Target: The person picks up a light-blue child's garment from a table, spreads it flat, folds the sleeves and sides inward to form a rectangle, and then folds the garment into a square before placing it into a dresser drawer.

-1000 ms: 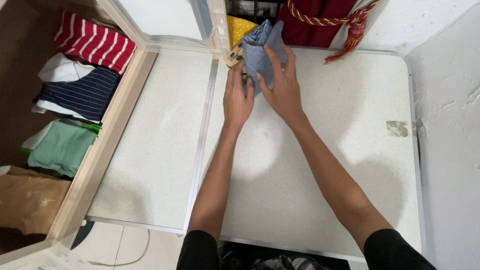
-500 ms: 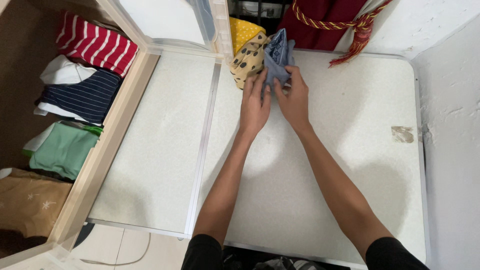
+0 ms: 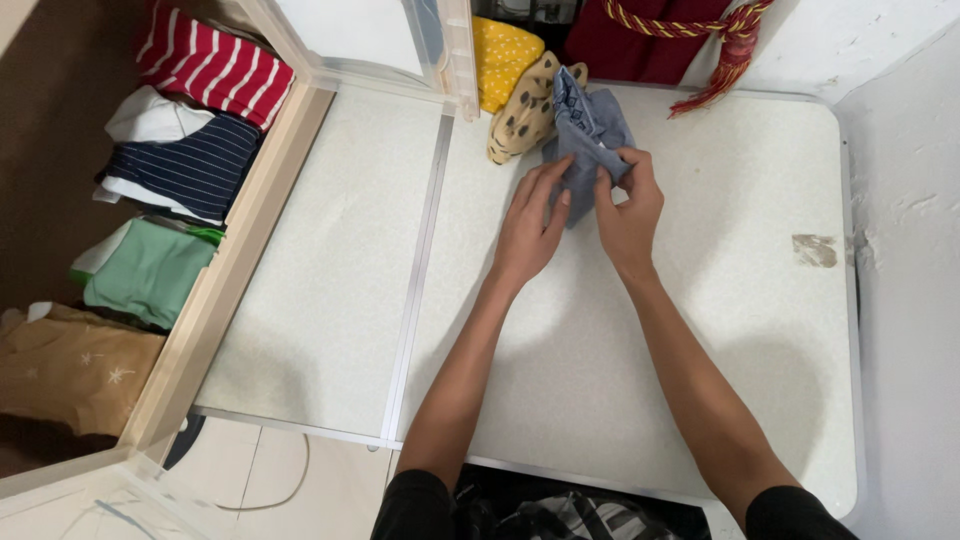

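Head view. A white speckled folding table (image 3: 330, 300) fills the middle of the scene; a metal seam (image 3: 415, 250) runs down it from far edge to near edge and serves here as the landmark. The room's white wall (image 3: 900, 200) rises far to the right of the seam, and a brown stain (image 3: 815, 250) marks the tabletop near that wall. Left of the seam, past the table's edge, an open light-wood drawer (image 3: 215, 290) holds folded clothes: a red-and-white striped garment (image 3: 215, 65), a navy pinstriped garment (image 3: 190, 170), a green garment (image 3: 150, 275) and a tan garment (image 3: 70, 365). At the far end of the seam stands a clear plastic bin (image 3: 455, 50). Just right of it lie a yellow dotted cloth (image 3: 505, 55) and a beige spotted cloth (image 3: 520, 115); farther right hangs a dark red curtain (image 3: 640, 50) tied with a red-and-gold tasselled cord (image 3: 725, 50).

The blue cloth (image 3: 590, 125) lies bunched on the table right of the seam, touching the beige spotted cloth. The left hand (image 3: 530, 230) rests with its fingertips on the cloth's near edge, fingers extended, not closed around it. The right hand (image 3: 630, 205) pinches a fold of the same cloth between thumb and fingers. The two hands sit close together, nearly touching.
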